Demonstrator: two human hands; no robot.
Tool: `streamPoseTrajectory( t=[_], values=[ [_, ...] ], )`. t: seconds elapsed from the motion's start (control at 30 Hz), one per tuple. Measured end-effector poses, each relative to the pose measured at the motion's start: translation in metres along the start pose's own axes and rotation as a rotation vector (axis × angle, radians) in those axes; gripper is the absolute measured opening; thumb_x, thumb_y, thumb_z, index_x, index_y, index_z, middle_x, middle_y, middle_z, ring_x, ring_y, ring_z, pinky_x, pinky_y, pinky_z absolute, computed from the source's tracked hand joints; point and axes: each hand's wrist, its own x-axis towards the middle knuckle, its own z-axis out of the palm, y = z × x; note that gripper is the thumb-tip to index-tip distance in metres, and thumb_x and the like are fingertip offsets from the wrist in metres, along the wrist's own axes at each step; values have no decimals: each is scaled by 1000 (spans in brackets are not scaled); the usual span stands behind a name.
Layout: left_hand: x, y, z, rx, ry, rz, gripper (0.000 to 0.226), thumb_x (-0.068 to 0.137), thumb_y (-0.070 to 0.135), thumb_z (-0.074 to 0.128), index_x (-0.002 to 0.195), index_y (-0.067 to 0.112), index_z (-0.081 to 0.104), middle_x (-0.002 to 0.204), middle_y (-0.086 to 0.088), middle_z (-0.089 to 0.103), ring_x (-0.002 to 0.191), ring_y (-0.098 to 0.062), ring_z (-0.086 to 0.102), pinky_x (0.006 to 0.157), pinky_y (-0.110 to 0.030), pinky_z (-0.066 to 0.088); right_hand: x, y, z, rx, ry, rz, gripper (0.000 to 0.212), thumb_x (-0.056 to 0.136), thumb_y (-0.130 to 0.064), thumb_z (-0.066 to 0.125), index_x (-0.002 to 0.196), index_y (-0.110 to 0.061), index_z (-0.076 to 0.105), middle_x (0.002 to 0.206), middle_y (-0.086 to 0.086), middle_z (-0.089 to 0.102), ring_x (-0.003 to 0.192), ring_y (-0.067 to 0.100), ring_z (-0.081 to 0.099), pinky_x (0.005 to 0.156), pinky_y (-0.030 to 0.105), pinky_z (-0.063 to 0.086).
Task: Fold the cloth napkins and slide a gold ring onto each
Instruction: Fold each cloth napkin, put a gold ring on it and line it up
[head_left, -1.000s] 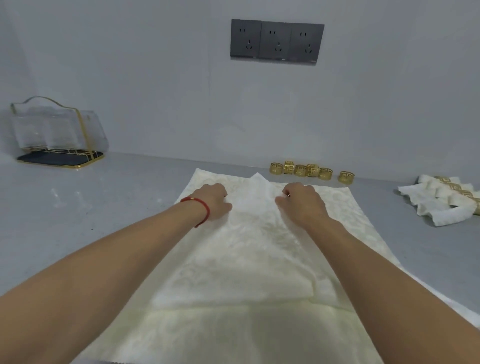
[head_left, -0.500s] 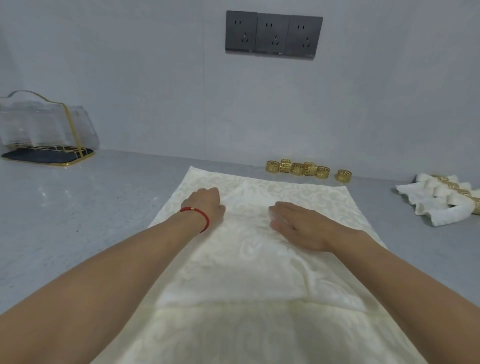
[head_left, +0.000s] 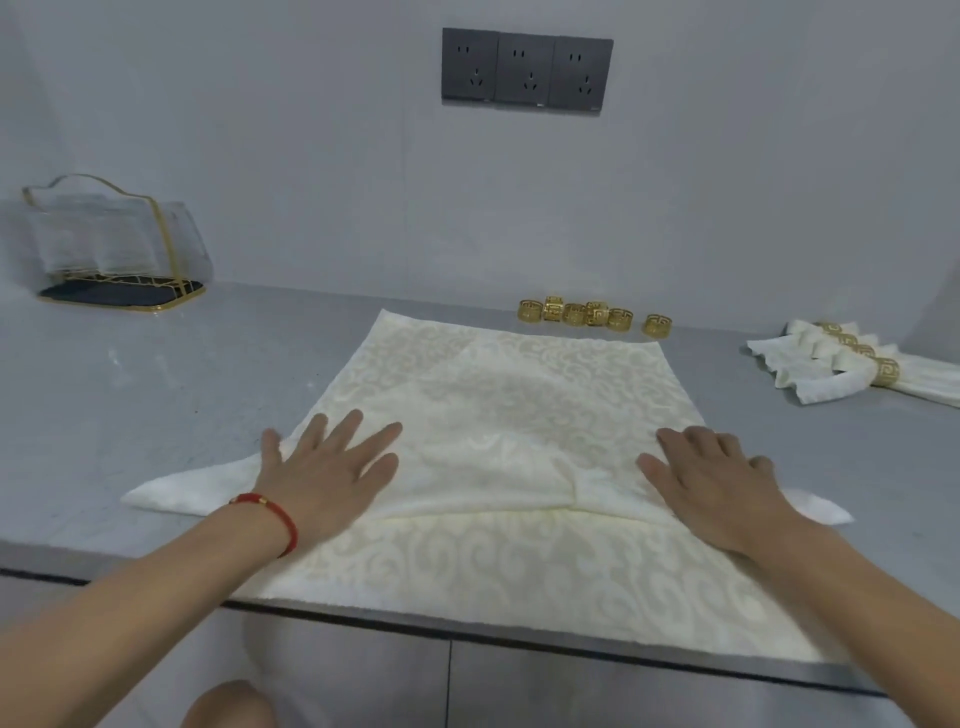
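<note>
A cream patterned cloth napkin (head_left: 509, 395) lies spread on the grey counter, its near part folded up so that two corners stick out left and right. My left hand (head_left: 324, 475), with a red cord at the wrist, presses flat on the napkin's left side, fingers apart. On the right side my right hand (head_left: 719, 483) lies flat as well. Several loose gold rings (head_left: 592, 314) stand in a row at the back by the wall. Finished napkins with gold rings on them (head_left: 852, 366) lie at the far right.
A clear holder with gold trim on a dark base (head_left: 111, 244) stands at the back left. Dark wall sockets (head_left: 525, 70) sit above the counter. The counter's front edge (head_left: 363, 621) runs under the napkin's near hem, with cabinet fronts below.
Both hands have slid from the napkin's middle top outward and toward me, now flat and spread at its left and right sides. The raised fold has been pressed down.
</note>
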Motion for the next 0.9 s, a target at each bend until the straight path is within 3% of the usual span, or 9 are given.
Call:
streamPoseTrajectory(
  t=[0.07, 0.23, 0.37, 0.47, 0.53, 0.6, 0.63, 0.8, 0.9],
  values=[
    [4, -8, 0, 6, -9, 31, 50, 93, 72, 0, 141, 69, -14, 165, 16, -11, 153, -19, -12, 115, -65, -8, -4, 10, -8, -38, 51, -47, 55, 99, -64, 15, 138, -34, 39, 141, -3, 43, 128, 26, 42, 99, 49, 37],
    [7, -15, -6, -1, -65, 73, 53, 93, 73, 7, 144, 67, -5, 166, 14, -9, 153, -19, -11, 116, -64, -7, 2, 25, -20, -181, 59, -143, 79, 86, -74, -4, 135, -32, 41, 133, -4, 46, 122, 22, 45, 94, 44, 40],
    [20, 8, -24, -19, 50, 134, 51, 102, 57, 21, 153, 51, 17, 166, 8, 6, 153, -15, 0, 120, -57, -2, 22, -13, -33, -76, 87, -245, 61, 102, -64, 24, 148, -29, 40, 151, -2, 41, 140, 22, 39, 108, 48, 35],
    [56, 32, -27, -153, 85, 203, 46, 105, 44, 30, 150, 37, 35, 161, 3, 27, 150, -20, 19, 120, -50, 16, 46, -60, -41, 10, 88, -339, 52, 106, -53, 33, 148, -24, 44, 152, -1, 44, 139, 23, 42, 107, 46, 38],
    [83, 45, -27, -184, 118, 215, 35, 101, 37, 33, 124, 26, 57, 133, -3, 54, 132, -29, 44, 107, -47, 38, 65, -88, -40, 24, 113, -338, 47, 106, -45, 38, 146, -21, 47, 147, 2, 48, 134, 25, 46, 103, 45, 42],
    [110, 55, -28, -181, 180, 174, 24, 96, 31, 35, 82, 20, 52, 93, -1, 55, 105, -32, 56, 85, -42, 48, 88, -110, -35, 27, 125, -289, 44, 106, -40, 39, 143, -19, 49, 142, 3, 51, 130, 26, 48, 99, 44, 42],
    [120, 60, -28, -168, 206, 157, 26, 96, 27, 37, 72, 20, 45, 83, 0, 51, 97, -30, 56, 78, -40, 47, 98, -116, -33, 35, 111, -258, 43, 106, -39, 38, 143, -19, 49, 142, 3, 51, 130, 27, 48, 98, 44, 41],
    [148, 69, -17, -38, 256, 173, 30, 97, 29, 33, 69, 20, 38, 79, 2, 48, 86, -22, 44, 82, -40, 41, 129, -123, -13, 56, -45, -258, 45, 108, -45, 24, 142, -25, 46, 145, 1, 47, 135, 29, 45, 104, 50, 34],
    [156, 66, -14, -106, 271, 193, 29, 93, 28, 38, 67, 16, 36, 75, -2, 49, 77, -25, 46, 60, -34, 33, 136, -120, -5, 14, 32, -274, 41, 108, -45, 25, 135, -24, 49, 140, 2, 51, 126, 30, 46, 99, 48, 37]
  ],
)
